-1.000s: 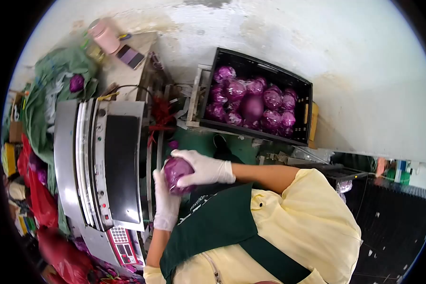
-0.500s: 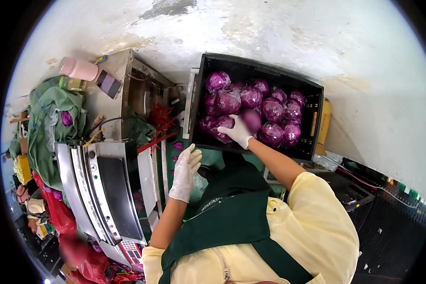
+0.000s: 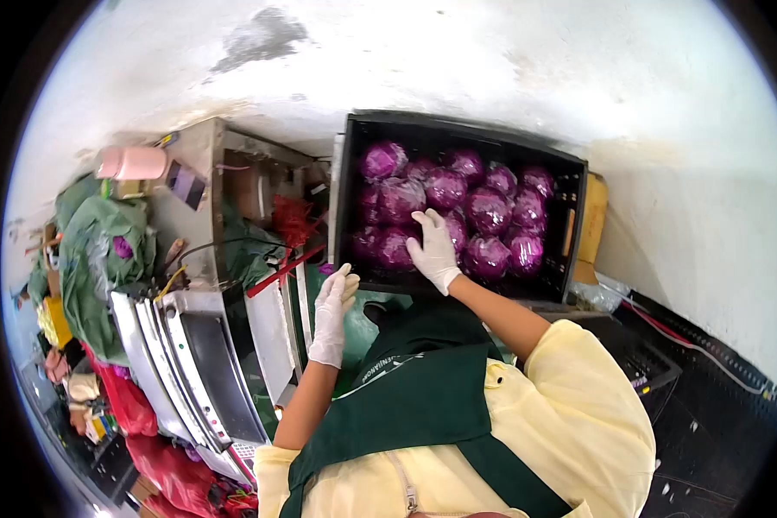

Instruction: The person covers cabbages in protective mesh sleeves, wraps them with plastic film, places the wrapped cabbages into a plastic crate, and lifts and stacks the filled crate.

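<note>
Wrapped purple cabbages (image 3: 489, 211) fill much of a black plastic crate (image 3: 469, 129) in front of me. Over the crate's near side is my right hand (image 3: 435, 251), white-gloved, fingers apart, at the cabbages beside a wrapped one (image 3: 395, 249); nothing shows in its grasp. My left hand (image 3: 331, 318), also in a white glove, hovers outside the crate's near left corner with its fingers spread and nothing held.
A wrapping machine (image 3: 207, 363) stands at the left, with a metal cabinet (image 3: 200, 164) bearing a pink bottle (image 3: 132, 162) and a phone (image 3: 184, 183) behind it. Green cloth (image 3: 95, 250) and red bags (image 3: 173, 475) lie further left. A yellow box (image 3: 592, 220) is right of the crate.
The cabbage held between both hands a second ago is no longer in them. My right hand moved to the crate, then slightly leftward; my left hand moved up and opened. The view has shifted.
</note>
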`<action>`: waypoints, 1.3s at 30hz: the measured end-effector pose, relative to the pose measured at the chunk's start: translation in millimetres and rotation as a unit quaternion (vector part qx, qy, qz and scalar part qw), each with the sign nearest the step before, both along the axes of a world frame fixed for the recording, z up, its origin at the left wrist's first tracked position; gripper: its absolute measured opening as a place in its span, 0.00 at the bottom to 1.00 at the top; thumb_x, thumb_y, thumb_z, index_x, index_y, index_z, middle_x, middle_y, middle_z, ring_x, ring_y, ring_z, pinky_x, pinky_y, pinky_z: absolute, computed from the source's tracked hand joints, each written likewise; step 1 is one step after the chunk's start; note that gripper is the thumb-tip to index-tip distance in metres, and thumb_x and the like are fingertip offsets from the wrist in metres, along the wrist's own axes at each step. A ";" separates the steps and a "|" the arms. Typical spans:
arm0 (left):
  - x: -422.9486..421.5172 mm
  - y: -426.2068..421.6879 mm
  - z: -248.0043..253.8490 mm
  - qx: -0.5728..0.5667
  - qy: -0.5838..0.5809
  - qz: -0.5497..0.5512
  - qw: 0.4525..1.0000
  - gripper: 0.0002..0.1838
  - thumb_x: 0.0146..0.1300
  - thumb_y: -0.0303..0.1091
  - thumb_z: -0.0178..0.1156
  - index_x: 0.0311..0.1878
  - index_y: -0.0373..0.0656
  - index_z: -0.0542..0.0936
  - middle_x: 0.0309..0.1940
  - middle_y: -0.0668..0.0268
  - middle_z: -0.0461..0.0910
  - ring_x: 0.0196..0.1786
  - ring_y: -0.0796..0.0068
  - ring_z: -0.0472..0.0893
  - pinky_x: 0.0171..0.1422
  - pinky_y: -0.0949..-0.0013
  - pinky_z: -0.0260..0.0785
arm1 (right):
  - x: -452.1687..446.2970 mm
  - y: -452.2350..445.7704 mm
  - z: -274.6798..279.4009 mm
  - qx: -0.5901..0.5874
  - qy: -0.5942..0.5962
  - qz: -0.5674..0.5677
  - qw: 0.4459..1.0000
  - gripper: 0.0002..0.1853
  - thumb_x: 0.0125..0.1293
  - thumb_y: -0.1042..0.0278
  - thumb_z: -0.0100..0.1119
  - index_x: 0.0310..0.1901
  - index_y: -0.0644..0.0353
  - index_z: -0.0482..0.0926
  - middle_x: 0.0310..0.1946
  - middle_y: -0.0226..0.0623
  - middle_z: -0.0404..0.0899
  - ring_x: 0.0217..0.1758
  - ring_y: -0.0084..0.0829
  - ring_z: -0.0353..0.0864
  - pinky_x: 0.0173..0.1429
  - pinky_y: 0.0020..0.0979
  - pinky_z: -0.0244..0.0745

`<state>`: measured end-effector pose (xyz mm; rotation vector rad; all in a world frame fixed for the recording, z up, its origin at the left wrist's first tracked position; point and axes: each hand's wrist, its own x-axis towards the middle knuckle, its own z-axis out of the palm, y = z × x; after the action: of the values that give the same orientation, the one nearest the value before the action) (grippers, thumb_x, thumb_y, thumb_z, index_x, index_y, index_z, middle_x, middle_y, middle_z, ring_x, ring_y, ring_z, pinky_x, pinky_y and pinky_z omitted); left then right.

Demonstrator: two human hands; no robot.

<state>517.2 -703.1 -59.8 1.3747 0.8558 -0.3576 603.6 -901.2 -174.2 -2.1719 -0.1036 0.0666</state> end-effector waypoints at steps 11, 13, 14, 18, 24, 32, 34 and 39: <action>-200.6 11.4 99.9 -0.019 -0.169 0.115 0.979 0.21 0.70 0.41 0.56 0.63 0.45 0.73 0.50 0.64 0.79 0.52 0.77 0.76 0.61 0.70 0.67 | -98.3 103.6 146.9 0.256 0.117 0.295 0.913 0.14 0.67 0.74 0.52 0.54 0.63 0.74 0.51 0.39 0.75 0.56 0.33 0.72 0.64 0.32 0.65; -248.2 12.4 110.1 -0.011 -0.196 0.178 0.964 0.21 0.70 0.40 0.57 0.64 0.46 0.72 0.50 0.64 0.79 0.53 0.77 0.76 0.63 0.70 0.67 | -132.1 134.4 165.1 0.290 0.202 0.358 0.864 0.14 0.70 0.75 0.49 0.55 0.63 0.73 0.53 0.36 0.73 0.58 0.28 0.71 0.65 0.29 0.64; -271.9 16.3 117.1 -0.001 -0.202 0.197 0.959 0.22 0.70 0.39 0.56 0.65 0.46 0.71 0.51 0.64 0.79 0.54 0.77 0.75 0.64 0.70 0.66 | -146.2 149.0 166.9 0.280 0.203 0.385 0.856 0.14 0.70 0.74 0.49 0.56 0.63 0.72 0.54 0.36 0.73 0.58 0.28 0.71 0.66 0.29 0.63; -362.8 41.6 135.9 0.064 -0.274 0.315 0.906 0.22 0.72 0.35 0.51 0.67 0.41 0.67 0.53 0.62 0.78 0.58 0.73 0.75 0.67 0.67 0.63 | -187.4 228.8 162.2 0.252 0.136 0.356 0.889 0.17 0.69 0.72 0.50 0.58 0.62 0.71 0.54 0.38 0.72 0.56 0.30 0.71 0.63 0.30 0.65; -503.0 157.6 158.2 0.203 -0.300 0.429 0.827 0.21 0.72 0.32 0.51 0.66 0.40 0.69 0.49 0.62 0.80 0.54 0.74 0.78 0.64 0.69 0.66 | -164.3 323.9 94.0 0.199 0.076 0.092 0.973 0.19 0.67 0.63 0.51 0.53 0.69 0.74 0.50 0.40 0.75 0.50 0.32 0.73 0.57 0.35 0.68; -593.5 481.9 134.1 0.489 -0.261 0.412 0.723 0.28 0.62 0.30 0.62 0.67 0.43 0.69 0.59 0.61 0.74 0.60 0.71 0.74 0.66 0.69 0.63 | -167.9 371.8 77.6 0.184 0.132 0.094 0.970 0.16 0.62 0.65 0.46 0.36 0.65 0.83 0.29 0.26 0.74 0.32 0.23 0.68 0.38 0.27 0.66; -574.1 572.2 129.1 0.625 -0.190 0.334 0.680 0.34 0.57 0.37 0.66 0.67 0.44 0.67 0.61 0.53 0.72 0.61 0.57 0.74 0.66 0.63 0.64 | -163.5 378.9 69.5 0.137 0.083 0.062 0.985 0.14 0.63 0.65 0.45 0.29 0.61 0.81 0.22 0.19 0.62 0.25 0.17 0.56 0.29 0.25 0.53; -486.6 742.0 124.2 0.768 0.071 0.164 0.615 0.47 0.51 0.44 0.69 0.73 0.54 0.57 0.68 0.53 0.64 0.69 0.51 0.65 0.70 0.55 0.60 | -158.5 383.9 65.5 0.169 0.143 0.049 0.974 0.19 0.69 0.61 0.43 0.24 0.60 0.76 0.22 0.22 0.67 0.26 0.19 0.61 0.32 0.26 0.58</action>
<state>30.5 38.8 64.4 2.6729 1.6432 0.8505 445.1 -517.3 -108.7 -1.7949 -0.0521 0.3891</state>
